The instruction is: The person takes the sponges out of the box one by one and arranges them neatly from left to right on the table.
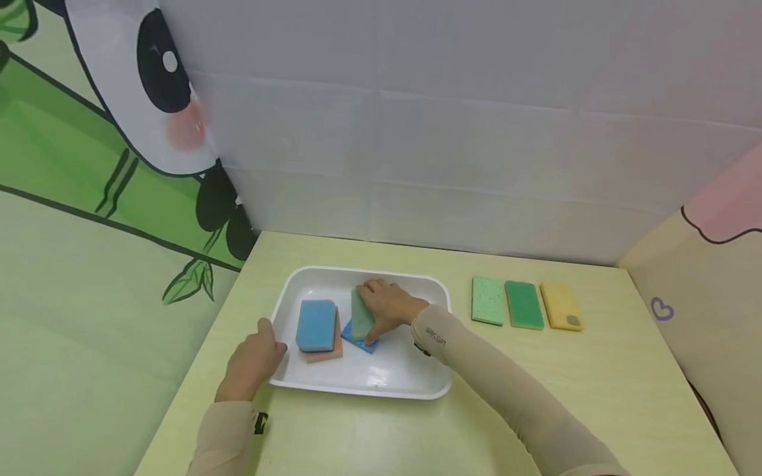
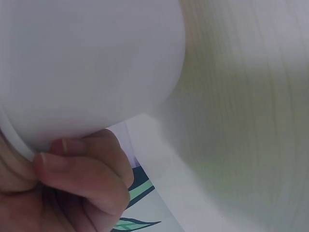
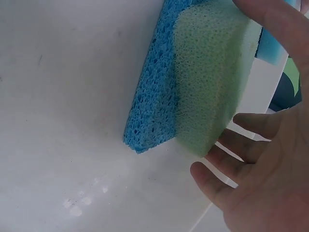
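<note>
A white tray (image 1: 381, 380) lies on the table, and my left hand (image 1: 254, 360) grips its left rim. The left wrist view shows curled fingers (image 2: 82, 179) at the tray's edge. Inside the tray, my right hand (image 1: 389, 305) spans a pale green sponge (image 1: 360, 320), thumb at the near end and fingers at the far end. That sponge overlaps a porous blue sponge (image 3: 152, 106) beneath it. To their left, a thick light-blue sponge (image 1: 316, 325) sits on a peach-coloured sponge (image 1: 324, 357), which is mostly covered.
Right of the tray, a speckled light-green sponge (image 1: 487, 301), a darker green sponge (image 1: 524, 305) and a yellow sponge (image 1: 561, 306) lie in a row on the table (image 1: 595, 383). A pale wall (image 1: 476, 145) rises behind the table, with printed side panels.
</note>
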{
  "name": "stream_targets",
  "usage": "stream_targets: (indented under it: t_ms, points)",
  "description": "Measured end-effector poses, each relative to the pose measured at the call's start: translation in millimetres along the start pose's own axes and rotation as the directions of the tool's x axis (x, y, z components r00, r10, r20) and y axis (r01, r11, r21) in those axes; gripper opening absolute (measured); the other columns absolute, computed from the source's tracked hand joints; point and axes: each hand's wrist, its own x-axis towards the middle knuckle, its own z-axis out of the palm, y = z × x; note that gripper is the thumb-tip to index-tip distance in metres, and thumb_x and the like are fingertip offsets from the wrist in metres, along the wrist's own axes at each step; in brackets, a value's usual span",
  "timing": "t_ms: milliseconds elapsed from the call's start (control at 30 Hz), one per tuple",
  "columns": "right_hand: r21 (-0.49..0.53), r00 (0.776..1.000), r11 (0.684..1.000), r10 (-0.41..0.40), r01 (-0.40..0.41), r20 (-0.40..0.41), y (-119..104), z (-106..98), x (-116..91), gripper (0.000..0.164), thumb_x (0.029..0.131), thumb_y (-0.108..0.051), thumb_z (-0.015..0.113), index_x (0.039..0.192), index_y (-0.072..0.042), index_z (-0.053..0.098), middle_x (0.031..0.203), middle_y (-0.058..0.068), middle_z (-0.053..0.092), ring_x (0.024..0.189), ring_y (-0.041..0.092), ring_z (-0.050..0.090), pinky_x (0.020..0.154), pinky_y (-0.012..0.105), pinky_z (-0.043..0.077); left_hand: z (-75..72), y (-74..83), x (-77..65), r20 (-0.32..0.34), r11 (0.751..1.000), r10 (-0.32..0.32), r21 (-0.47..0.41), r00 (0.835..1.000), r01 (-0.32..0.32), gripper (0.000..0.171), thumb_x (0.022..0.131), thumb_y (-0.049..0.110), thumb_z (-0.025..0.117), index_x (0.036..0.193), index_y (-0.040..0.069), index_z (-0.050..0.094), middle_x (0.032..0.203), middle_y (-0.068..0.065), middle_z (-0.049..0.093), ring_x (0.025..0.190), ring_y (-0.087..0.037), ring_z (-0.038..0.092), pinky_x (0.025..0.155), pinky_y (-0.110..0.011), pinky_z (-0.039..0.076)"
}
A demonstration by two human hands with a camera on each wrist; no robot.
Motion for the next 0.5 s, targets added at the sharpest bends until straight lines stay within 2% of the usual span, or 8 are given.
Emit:
stream_targets:
  t_ms: [267, 500]
  points:
    - [-0.012, 0.999, 0.999, -0.038, 0.038, -0.020, -1.8, -8.1, -7.3, 0.113, 0.072, -0.062, 0.080, 0.154, -0.003, 0.030, 0.150, 0.014, 0.038, 0.137, 0.028, 0.034, 0.110, 0.046, 0.031, -1.9, -0.8, -1.4, 0.011, 1.000, 0.001, -0.004, 1.000, -0.001, 0.037, 0.095, 0.014, 0.053, 0.116, -0.010, 0.035, 0.086, -0.026, 0.059, 0.066, -0.030, 0.057, 0.058, -0.045, 0.047]
    - [-0.019, 0.992, 0.997, -0.078, 0.077, -0.096, -1.3, -29.6, -29.9, 0.114, 0.071, -0.062, 0.081, 0.155, -0.004, 0.029, 0.150, 0.013, 0.038, 0.134, 0.029, 0.036, 0.108, 0.048, 0.033, -6.9, -6.1, -0.8, 0.009, 1.000, -0.001, 0.007, 1.000, 0.001, 0.037, 0.095, 0.015, 0.053, 0.117, -0.010, 0.035, 0.087, -0.027, 0.059, 0.066, -0.030, 0.057, 0.057, -0.044, 0.046]
